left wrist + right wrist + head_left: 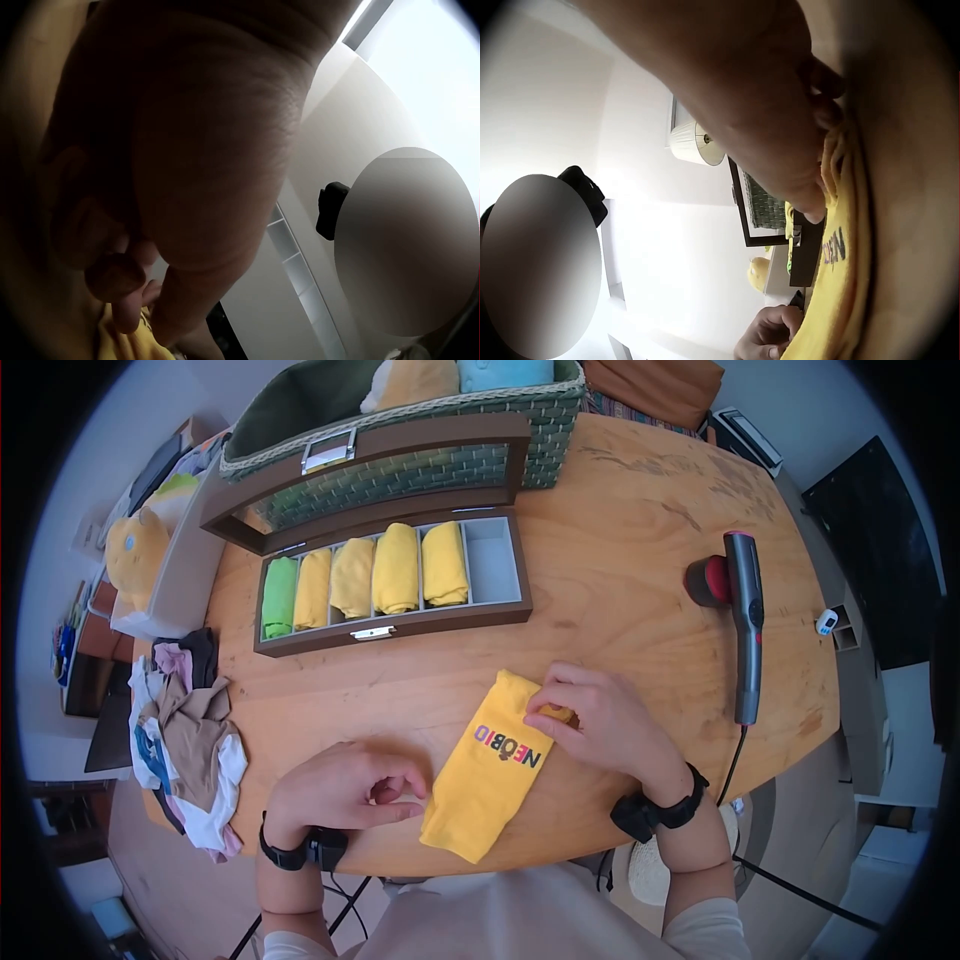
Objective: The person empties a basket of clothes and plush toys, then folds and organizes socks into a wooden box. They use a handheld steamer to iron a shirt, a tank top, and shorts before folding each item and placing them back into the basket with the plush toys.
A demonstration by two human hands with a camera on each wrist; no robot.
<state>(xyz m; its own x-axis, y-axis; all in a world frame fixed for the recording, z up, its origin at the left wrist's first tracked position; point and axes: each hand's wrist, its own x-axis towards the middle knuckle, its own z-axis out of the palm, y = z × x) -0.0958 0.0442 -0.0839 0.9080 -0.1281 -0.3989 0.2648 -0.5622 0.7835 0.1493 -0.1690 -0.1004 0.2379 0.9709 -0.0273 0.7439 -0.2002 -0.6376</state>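
Note:
A yellow sock (487, 765) with colored NEOBIO lettering lies flat and slanted near the table's front edge. My right hand (597, 720) pinches its upper right side between thumb and fingers. In the right wrist view the sock's fabric (838, 259) bunches up at those fingertips. My left hand (345, 790) is beside the sock's lower left edge, fingers loosely bent, fingertips right at the fabric. Behind the sock stands a brown compartment box (400, 625), lid raised, holding a green roll (280, 597) and several yellow rolls (397, 568); its rightmost compartment (492, 565) is bare.
Crumpled clothes (195, 740) are piled at the table's left edge. A green woven basket (548, 450) with plush toys stands behind the box. To the right lies a grey handheld appliance (747, 630), its cord running off the table's front edge.

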